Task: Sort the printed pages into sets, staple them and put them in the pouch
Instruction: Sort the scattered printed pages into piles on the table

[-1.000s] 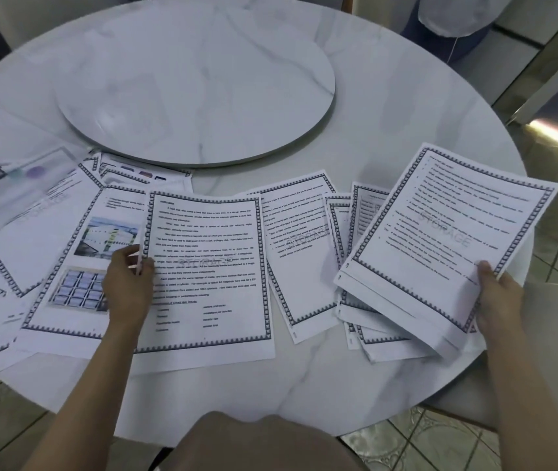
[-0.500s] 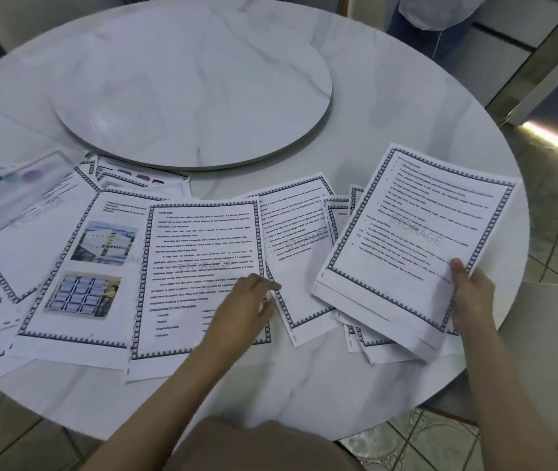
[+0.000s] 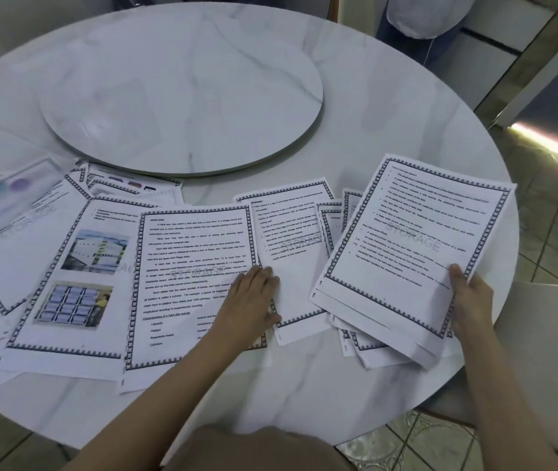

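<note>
My right hand [image 3: 471, 307] pinches the stack [image 3: 416, 253] at its near corner, thumb on top. My left hand [image 3: 253, 300] lies flat, fingers straight, on the loose pages [image 3: 185, 266] fanned along the near edge of the table [image 3: 389, 107]. I judge the sheets thin, limp and slippery: slide each by a free edge, then lift. Overlaps hinder clean picks. A clear pouch [image 3: 5, 198] lies far left; a turntable [image 3: 182, 90] sits behind.
</note>
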Demonstrator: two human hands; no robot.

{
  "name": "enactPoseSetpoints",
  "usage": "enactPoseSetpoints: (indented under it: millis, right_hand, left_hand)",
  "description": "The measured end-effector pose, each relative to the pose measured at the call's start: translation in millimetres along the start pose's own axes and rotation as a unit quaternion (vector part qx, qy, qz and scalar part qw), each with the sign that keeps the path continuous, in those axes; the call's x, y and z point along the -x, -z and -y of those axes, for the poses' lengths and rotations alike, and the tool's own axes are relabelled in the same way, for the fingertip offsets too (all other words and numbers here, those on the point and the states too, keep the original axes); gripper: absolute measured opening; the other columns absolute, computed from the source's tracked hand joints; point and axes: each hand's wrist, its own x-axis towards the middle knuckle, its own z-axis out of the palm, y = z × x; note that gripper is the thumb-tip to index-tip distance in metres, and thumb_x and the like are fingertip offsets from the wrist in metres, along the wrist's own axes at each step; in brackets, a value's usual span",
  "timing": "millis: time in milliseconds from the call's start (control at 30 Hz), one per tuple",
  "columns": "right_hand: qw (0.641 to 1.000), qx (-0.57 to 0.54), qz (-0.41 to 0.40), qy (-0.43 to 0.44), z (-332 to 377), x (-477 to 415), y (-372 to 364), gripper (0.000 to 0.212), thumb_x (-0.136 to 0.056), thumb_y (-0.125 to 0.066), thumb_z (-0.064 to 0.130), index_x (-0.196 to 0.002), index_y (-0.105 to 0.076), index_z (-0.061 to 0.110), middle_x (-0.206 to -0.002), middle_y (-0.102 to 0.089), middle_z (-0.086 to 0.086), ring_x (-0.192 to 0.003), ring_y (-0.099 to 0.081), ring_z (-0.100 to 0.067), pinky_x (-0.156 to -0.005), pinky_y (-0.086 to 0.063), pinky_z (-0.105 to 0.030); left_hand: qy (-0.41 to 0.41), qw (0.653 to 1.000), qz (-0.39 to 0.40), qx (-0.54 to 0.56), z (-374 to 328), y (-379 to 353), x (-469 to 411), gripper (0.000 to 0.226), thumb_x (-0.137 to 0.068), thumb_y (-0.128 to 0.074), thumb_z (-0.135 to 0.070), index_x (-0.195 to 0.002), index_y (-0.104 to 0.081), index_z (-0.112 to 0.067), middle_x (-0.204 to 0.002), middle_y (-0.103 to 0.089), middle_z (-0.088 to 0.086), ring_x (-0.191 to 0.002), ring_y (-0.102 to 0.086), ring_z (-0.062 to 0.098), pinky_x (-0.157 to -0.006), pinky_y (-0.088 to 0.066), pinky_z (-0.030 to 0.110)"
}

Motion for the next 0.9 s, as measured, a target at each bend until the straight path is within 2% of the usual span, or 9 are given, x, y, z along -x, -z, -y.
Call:
enactPoseSetpoints:
  millis: [33,100,200,333,433,567,733,900]
  right_hand:
    - [1.0,-0.001,-0.001,-0.003,-1,-1,1,0.052,-0.089,-0.053,0.035,-0.131,-0.048,0.005,-0.124,-0.056,-0.012,-0.116,-0.052,-0.029,-0.104,-0.04,-0.046]
    - [1.0,-0.001,-0.008,-0.01,-3,-3,3,0.048,-0.092,-0.052,0.031,-0.131,-0.048,0.005,-0.125,-0.056,-0.013,-0.115,-0.052,-0.028,-0.104,-0.04,-0.046]
    - [1.0,0.007,-0.007,-0.02,-9,-5,4,0.042,-0.094,-0.051,0.026,-0.13,-0.049,0.005,-0.122,-0.057,-0.012,-0.113,-0.054,-0.029,-0.102,-0.041,-0.046]
    - [0.999,0.018,-0.01,-0.043,-17,-8,6,0.037,-0.096,-0.049,0.022,-0.128,-0.05,0.003,-0.119,-0.057,-0.013,-0.106,-0.054,-0.026,-0.1,-0.042,-0.046]
    - [0.999,0.025,-0.004,-0.046,-20,-8,7,0.037,-0.096,-0.048,0.022,-0.127,-0.05,0.001,-0.119,-0.056,-0.015,-0.104,-0.054,-0.026,-0.096,-0.043,-0.04]
    - [0.999,0.023,-0.003,-0.042,-20,-10,6,0.037,-0.096,-0.048,0.022,-0.128,-0.049,0.002,-0.118,-0.056,-0.013,-0.104,-0.054,-0.025,-0.094,-0.042,-0.037]
    - [0.999,0.013,0.012,-0.041,-21,-10,0,0.037,-0.096,-0.047,0.02,-0.128,-0.049,0.002,-0.114,-0.056,-0.01,-0.102,-0.054,-0.025,-0.091,-0.042,-0.034]
    - [0.998,0.023,0.022,-0.046,-27,-11,-5,0.037,-0.095,-0.05,0.022,-0.126,-0.051,0.002,-0.119,-0.058,-0.014,-0.106,-0.056,-0.028,-0.092,-0.048,-0.04]
  left_hand:
    - [-0.009,1.0,-0.011,0.006,1,2,-1,0.073,-0.074,-0.074,-0.038,-0.134,-0.044,-0.008,-0.146,-0.038,0.011,-0.139,-0.032,0.029,-0.113,-0.025,0.042]
    - [-0.006,0.999,0.032,0.031,8,5,-4,0.067,-0.09,-0.055,-0.036,-0.145,-0.023,-0.016,-0.157,-0.011,0.0,-0.146,-0.004,0.02,-0.118,-0.005,0.034]
    - [-0.007,0.998,0.055,0.038,16,10,-10,0.068,-0.092,-0.052,-0.035,-0.147,-0.016,-0.021,-0.158,-0.004,-0.005,-0.146,0.002,0.017,-0.117,-0.002,0.03]
    - [-0.012,0.996,0.077,0.036,23,17,-16,0.069,-0.092,-0.054,-0.03,-0.148,-0.015,-0.022,-0.158,-0.002,-0.007,-0.146,0.002,0.015,-0.116,-0.004,0.03]
    - [-0.011,0.995,0.076,0.065,27,19,-19,0.067,-0.09,-0.057,-0.026,-0.146,-0.021,-0.023,-0.158,-0.007,-0.007,-0.146,-0.003,0.015,-0.115,-0.01,0.031]
    - [0.047,0.981,0.025,0.185,25,21,-24,0.06,-0.091,-0.056,-0.023,-0.144,-0.028,-0.018,-0.153,-0.023,0.002,-0.14,-0.019,0.02,-0.113,-0.019,0.03]
    - [0.176,0.934,-0.024,0.309,19,34,-44,0.057,-0.092,-0.054,-0.022,-0.142,-0.031,-0.006,-0.143,-0.04,0.015,-0.133,-0.035,0.028,-0.112,-0.026,0.035]
    - [0.26,0.867,-0.027,0.425,18,43,-60,0.056,-0.093,-0.052,-0.025,-0.142,-0.032,-0.007,-0.144,-0.041,0.01,-0.129,-0.042,0.025,-0.105,-0.037,0.036]
